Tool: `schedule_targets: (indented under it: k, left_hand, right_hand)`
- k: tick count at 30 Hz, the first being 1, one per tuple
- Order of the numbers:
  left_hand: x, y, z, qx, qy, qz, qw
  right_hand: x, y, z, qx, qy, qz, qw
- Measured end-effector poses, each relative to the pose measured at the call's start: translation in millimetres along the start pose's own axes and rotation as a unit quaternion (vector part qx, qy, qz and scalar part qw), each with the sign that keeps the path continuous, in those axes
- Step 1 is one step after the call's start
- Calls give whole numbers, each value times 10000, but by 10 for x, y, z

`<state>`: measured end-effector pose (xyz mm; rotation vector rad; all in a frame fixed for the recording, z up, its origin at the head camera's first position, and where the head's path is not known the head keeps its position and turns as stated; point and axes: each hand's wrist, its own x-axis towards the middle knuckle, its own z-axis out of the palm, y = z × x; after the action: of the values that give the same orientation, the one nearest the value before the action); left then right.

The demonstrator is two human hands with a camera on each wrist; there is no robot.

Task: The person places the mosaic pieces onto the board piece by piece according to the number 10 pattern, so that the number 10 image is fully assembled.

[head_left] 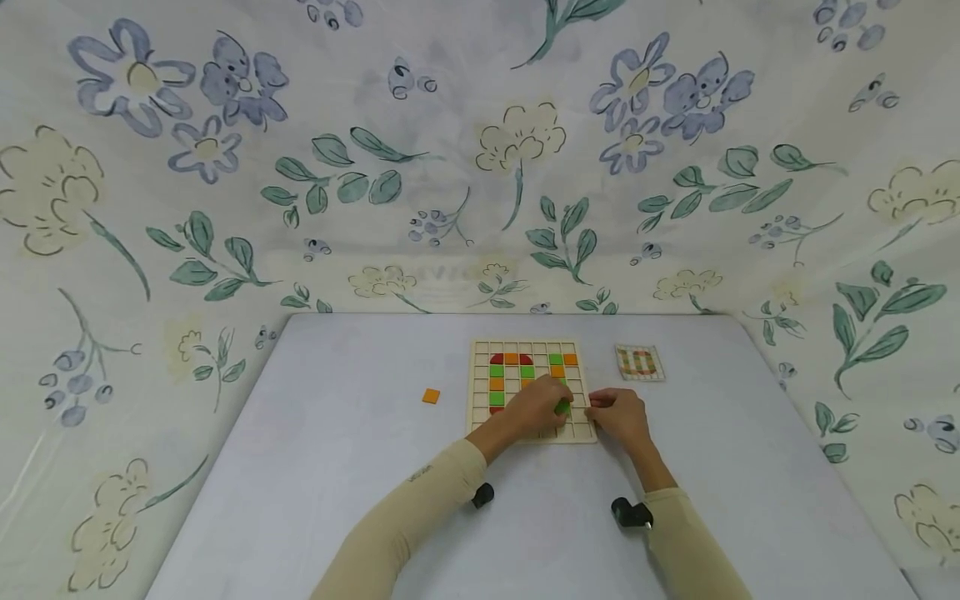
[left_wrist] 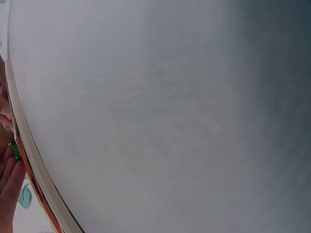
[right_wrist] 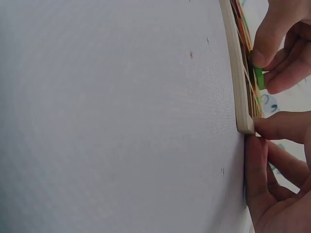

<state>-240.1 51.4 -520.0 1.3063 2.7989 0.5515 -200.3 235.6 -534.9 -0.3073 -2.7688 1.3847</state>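
Observation:
A square wooden grid board (head_left: 540, 349) lies on the table, with red, orange and green tiles set in several of its cells. My left hand (head_left: 534, 406) reaches over the board and pinches a green tile (right_wrist: 259, 77) between thumb and fingers, low over the right part of the grid. At the board's right edge, my right hand (head_left: 621, 414) grips the rim near a corner. In the right wrist view, one fingertip rests on the wooden rim (right_wrist: 235, 73) while other fingers lie against its side. The left forearm and hand hide the board's lower middle.
A loose orange tile (head_left: 431, 397) lies left of the board. To the right of the board is a small card (head_left: 640, 363) with a checkered orange and green pattern. The white table (head_left: 337, 500) meets a floral cloth (head_left: 450, 275) at the back and sides.

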Motion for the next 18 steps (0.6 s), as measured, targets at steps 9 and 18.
schedule_targets:
  k: [9,18]
  left_hand:
    - [20,22,6,158,-145,-77,9997]
    - [23,79,-37,-171,-222,-3,9996]
  right_hand:
    - [2,1,-8,28,-16,-65,10000]
    - [3,19,5,26,18,12,10000]
